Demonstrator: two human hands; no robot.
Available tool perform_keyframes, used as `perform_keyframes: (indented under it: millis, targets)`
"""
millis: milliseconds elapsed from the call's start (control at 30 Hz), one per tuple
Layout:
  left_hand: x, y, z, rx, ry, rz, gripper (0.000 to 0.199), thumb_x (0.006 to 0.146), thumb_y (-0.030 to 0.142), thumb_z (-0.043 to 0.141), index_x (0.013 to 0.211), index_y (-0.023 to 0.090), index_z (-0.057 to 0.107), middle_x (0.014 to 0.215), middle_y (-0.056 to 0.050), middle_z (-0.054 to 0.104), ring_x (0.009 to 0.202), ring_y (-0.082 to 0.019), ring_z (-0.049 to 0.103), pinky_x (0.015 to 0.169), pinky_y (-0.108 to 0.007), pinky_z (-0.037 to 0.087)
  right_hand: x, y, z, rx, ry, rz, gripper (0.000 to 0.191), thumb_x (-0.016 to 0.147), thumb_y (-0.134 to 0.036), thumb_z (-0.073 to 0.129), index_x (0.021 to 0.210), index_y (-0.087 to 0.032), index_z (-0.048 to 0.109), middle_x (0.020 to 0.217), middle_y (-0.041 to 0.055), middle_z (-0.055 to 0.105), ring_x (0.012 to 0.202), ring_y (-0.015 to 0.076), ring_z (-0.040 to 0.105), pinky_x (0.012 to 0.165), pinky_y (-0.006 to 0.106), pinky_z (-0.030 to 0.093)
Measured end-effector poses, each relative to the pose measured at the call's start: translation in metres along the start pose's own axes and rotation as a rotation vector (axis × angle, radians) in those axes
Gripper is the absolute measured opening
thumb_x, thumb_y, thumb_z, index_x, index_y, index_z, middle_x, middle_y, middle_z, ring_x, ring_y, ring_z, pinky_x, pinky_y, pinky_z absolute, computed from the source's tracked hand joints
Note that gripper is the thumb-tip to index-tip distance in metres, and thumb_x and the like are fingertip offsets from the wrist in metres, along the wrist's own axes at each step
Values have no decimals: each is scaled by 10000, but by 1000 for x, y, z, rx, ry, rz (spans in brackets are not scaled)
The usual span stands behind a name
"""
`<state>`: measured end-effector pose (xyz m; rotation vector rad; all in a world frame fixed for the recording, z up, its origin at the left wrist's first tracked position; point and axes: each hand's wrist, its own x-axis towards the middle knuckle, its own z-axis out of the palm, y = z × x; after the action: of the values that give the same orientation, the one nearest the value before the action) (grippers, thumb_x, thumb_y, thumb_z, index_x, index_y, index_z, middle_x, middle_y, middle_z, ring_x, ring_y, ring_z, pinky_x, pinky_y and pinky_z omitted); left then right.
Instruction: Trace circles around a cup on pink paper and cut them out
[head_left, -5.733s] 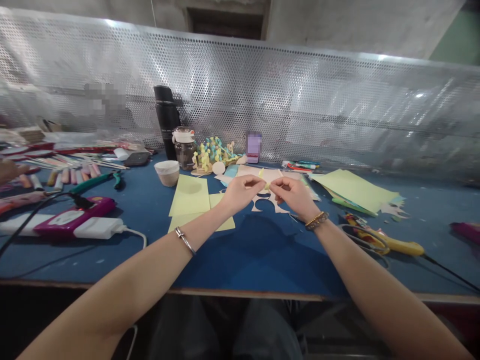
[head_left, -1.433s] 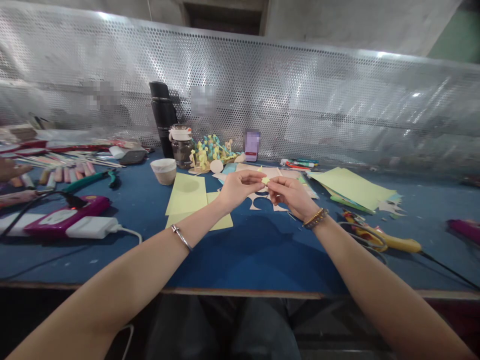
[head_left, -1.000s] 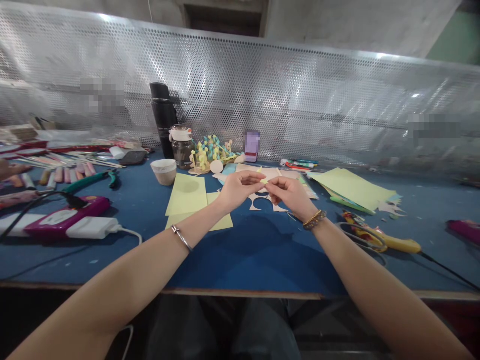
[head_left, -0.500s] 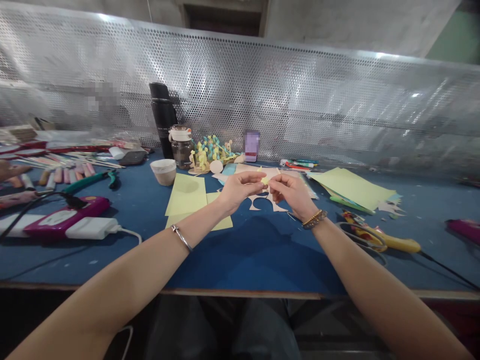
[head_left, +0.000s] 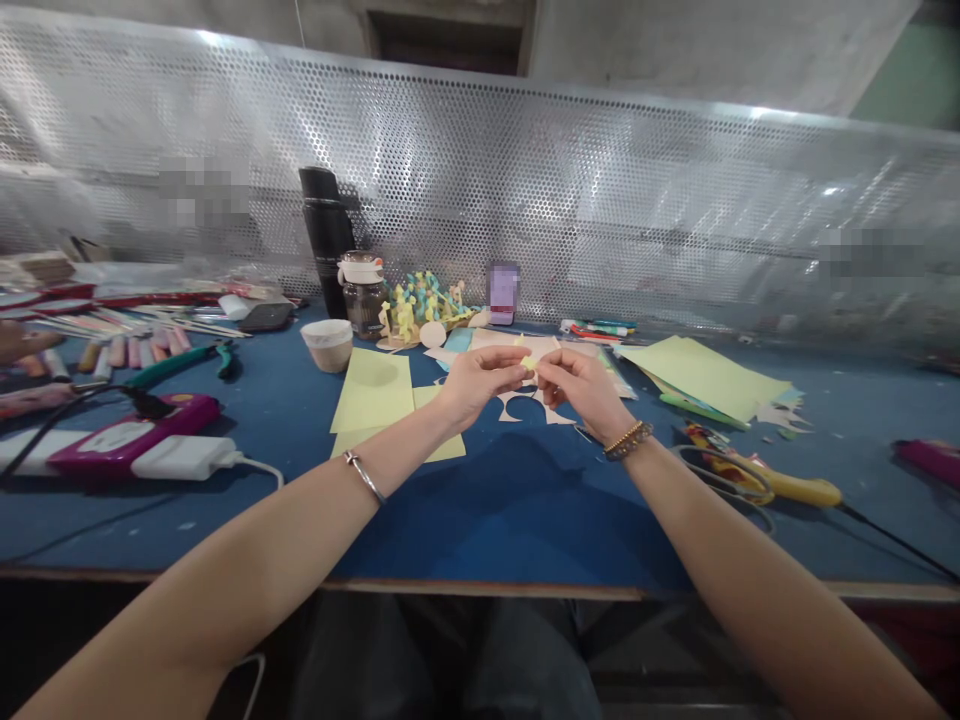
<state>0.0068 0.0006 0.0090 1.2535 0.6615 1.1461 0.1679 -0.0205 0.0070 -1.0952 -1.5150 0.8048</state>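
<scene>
Between my two hands is a small piece of yellow paper (head_left: 529,363), mostly covered by fingertips. My left hand (head_left: 484,380) pinches it from the left, thumb against fingers. From the right, my right hand (head_left: 576,382) has its fingers closed at the paper's other side. Below and behind the hands lie cut-out scraps of pale pink paper (head_left: 517,407) with round holes. Yellow paper sheets (head_left: 375,390) are beside my left forearm. A cluster of small yellow and blue paper pieces (head_left: 424,305) stands behind my left hand.
A paper cup (head_left: 328,345), a glass jar (head_left: 364,300) and a black thermos (head_left: 326,240) stand at back left. A phone (head_left: 503,290) leans on the perforated metal screen (head_left: 450,180). At right lie yellow sheets (head_left: 705,375) and a yellow-handled corded tool (head_left: 802,487); at left, a purple power strip (head_left: 135,435).
Both hands stay almost in place with the yellow paper between them. Only slight finger movement shows.
</scene>
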Motion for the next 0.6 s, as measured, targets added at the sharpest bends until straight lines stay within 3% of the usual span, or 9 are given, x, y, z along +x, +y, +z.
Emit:
perform_keyframes:
  millis: [600]
  targets:
    - [3, -3, -5, 74, -29, 59, 318, 624, 173, 750, 939, 167, 706, 804, -18, 637, 717, -108, 611, 724, -279, 477, -2, 0, -3, -26, -42, -39, 223, 762, -388, 628, 743, -167, 597, 575, -26, 568, 466, 73, 513, 463, 219, 439]
